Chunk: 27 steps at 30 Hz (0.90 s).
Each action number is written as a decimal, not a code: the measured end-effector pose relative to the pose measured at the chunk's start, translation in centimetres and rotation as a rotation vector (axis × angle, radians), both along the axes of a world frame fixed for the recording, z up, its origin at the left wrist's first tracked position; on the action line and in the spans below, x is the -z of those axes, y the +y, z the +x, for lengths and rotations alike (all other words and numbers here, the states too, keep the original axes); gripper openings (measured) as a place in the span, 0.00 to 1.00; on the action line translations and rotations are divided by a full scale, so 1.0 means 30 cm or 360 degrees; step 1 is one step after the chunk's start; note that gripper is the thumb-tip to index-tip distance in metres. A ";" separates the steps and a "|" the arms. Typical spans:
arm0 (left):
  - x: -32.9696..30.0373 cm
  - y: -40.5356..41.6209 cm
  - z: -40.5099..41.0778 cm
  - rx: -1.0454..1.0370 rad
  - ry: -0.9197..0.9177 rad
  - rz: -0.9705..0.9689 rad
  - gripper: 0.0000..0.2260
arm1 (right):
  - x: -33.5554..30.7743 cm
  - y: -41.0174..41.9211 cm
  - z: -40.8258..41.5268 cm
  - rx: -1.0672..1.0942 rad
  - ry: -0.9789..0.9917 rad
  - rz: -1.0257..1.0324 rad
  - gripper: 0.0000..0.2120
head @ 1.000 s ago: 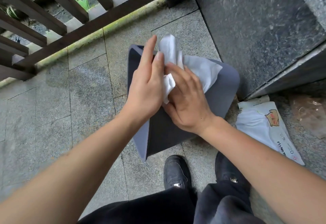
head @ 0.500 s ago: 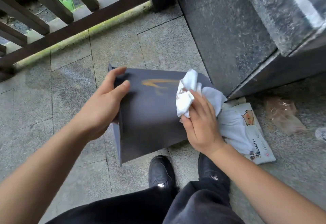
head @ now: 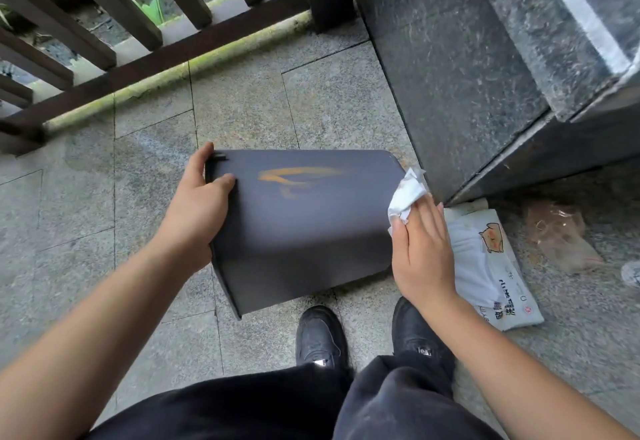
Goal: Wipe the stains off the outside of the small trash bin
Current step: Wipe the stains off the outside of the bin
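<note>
A small dark grey trash bin [head: 301,232] lies on its side on the stone floor, its open end toward the left. An orange smear [head: 298,176] marks its upturned side. My left hand [head: 197,207] grips the bin's rim at the left, thumb over the edge and fingers on the top face. My right hand [head: 420,245] holds a crumpled white wipe [head: 405,197] against the bin's right end, the base, with fingers fairly straight along it.
A white pack of wipes [head: 491,266] lies on the floor right of the bin. A dark stone pillar [head: 467,59] rises at the right, a wooden railing [head: 138,41] at the back. My black shoes [head: 322,339] stand just below the bin. A crumpled clear bag [head: 561,235] lies far right.
The bin has been turned so its stained side faces up. My left hand moved to the rim at the left; my right hand slid with the wipe to the bin's right end.
</note>
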<state>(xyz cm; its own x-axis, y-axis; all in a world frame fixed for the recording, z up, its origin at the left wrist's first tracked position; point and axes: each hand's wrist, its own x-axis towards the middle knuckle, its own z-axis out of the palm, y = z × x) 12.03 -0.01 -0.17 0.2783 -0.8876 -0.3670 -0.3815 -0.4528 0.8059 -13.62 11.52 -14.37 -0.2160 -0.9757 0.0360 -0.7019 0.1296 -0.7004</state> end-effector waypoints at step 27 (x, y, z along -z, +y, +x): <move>-0.089 0.048 -0.206 0.0851 -0.0111 -0.0291 0.23 | -0.244 -0.167 0.123 -0.0648 -0.0068 -0.0040 0.30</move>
<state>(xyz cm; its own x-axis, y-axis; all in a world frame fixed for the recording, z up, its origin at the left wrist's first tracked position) 5.85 1.43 2.49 -0.2090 -0.9591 -0.1909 -0.5746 -0.0375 0.8175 -9.93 6.52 -7.05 0.1858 -0.9807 0.0606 -0.6623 -0.1705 -0.7296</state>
